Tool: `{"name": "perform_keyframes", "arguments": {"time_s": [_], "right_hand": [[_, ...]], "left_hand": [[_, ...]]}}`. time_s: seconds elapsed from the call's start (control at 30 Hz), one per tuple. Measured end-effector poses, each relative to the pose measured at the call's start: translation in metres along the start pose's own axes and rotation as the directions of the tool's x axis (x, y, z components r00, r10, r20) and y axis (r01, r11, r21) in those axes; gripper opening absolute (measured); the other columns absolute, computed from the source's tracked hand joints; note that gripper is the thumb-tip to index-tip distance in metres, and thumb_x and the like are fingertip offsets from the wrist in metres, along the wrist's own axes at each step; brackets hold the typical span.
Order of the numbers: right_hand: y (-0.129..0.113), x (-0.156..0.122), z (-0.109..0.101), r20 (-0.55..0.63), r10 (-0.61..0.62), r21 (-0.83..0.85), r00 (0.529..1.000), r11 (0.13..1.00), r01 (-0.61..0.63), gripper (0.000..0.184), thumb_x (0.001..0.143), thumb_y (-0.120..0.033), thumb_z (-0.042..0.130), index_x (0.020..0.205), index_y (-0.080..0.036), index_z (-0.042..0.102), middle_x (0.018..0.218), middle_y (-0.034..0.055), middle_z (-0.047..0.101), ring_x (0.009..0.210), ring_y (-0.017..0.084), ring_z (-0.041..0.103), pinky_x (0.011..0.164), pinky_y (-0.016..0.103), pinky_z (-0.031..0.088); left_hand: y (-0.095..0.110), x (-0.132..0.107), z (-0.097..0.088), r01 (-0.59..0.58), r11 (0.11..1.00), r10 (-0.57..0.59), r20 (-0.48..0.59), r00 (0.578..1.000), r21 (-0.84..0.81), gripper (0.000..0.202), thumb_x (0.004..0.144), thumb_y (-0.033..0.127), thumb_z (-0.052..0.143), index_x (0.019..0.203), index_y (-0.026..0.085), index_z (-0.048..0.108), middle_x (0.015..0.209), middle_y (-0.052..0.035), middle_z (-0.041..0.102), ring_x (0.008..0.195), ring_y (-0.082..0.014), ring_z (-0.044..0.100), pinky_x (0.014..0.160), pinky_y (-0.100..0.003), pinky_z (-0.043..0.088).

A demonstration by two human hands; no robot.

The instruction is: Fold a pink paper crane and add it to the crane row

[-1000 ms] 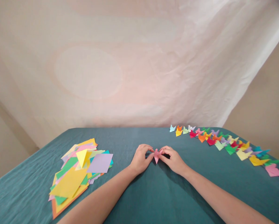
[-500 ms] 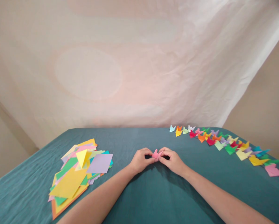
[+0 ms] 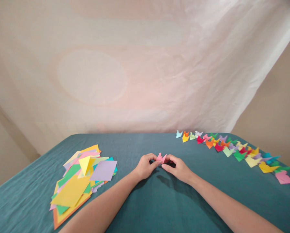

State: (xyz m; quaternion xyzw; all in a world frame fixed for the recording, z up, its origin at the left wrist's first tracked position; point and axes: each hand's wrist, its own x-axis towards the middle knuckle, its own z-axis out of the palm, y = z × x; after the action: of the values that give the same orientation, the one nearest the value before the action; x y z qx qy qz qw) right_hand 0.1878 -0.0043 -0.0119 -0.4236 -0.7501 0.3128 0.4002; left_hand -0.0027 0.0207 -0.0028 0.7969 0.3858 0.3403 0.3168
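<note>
A small pink origami bird [image 3: 161,158] is held up between both hands, just above the dark green tablecloth [image 3: 145,200]. My left hand [image 3: 146,166] pinches its left side between thumb and fingers. From the other side, my right hand [image 3: 177,166] has its fingertips closed on the bird's right part, with the thumb below. The bird's head and tail point upward. Its lower edges are partly covered by the fingertips.
On the left lies a loose pile of coloured paper squares [image 3: 72,189], a lilac sheet [image 3: 104,170] and a folded yellow piece [image 3: 85,164] on top. Rows of folded paper birds [image 3: 239,155] stand along the right. A pale cloth [image 3: 140,74] hangs behind the table.
The pink bird has turned and tilted a little, showing its head and tail more upright. My right fingers have shifted slightly on it, while my left hand stays nearly in place.
</note>
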Motion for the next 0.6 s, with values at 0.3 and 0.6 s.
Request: {"name": "perform_keyframes", "arguments": {"time_s": [0.3,0.6], "right_hand": [[0.0076,0.0003,0.0001,-0.004,0.027,0.011,1.0,1.0,-0.027,0.023,0.08,-0.038,0.057,0.069,-0.017,0.061,0.07,-0.0006,0.061,0.066,0.014,0.054,0.064,0.025,0.041],[0.0082,0.0011,-0.0002,-0.034,0.069,-0.013,0.997,0.998,-0.069,0.024,0.081,-0.036,0.055,0.068,-0.016,0.06,0.063,-0.0024,0.055,0.059,0.012,0.047,0.057,0.023,0.036]], "left_hand": [[-0.0025,-0.0016,0.0049,-0.016,0.999,0.017,0.031,0.999,-0.03,0.026,0.083,0.038,0.054,0.081,0.017,0.07,0.081,-0.0026,0.065,0.078,-0.0153,0.059,0.076,-0.023,0.044],[-0.0047,0.0,0.0067,0.026,1.0,-0.026,-0.026,0.999,-0.009,0.025,0.082,0.038,0.055,0.081,0.017,0.068,0.081,-0.0032,0.065,0.078,-0.0156,0.059,0.073,-0.024,0.044]]}}
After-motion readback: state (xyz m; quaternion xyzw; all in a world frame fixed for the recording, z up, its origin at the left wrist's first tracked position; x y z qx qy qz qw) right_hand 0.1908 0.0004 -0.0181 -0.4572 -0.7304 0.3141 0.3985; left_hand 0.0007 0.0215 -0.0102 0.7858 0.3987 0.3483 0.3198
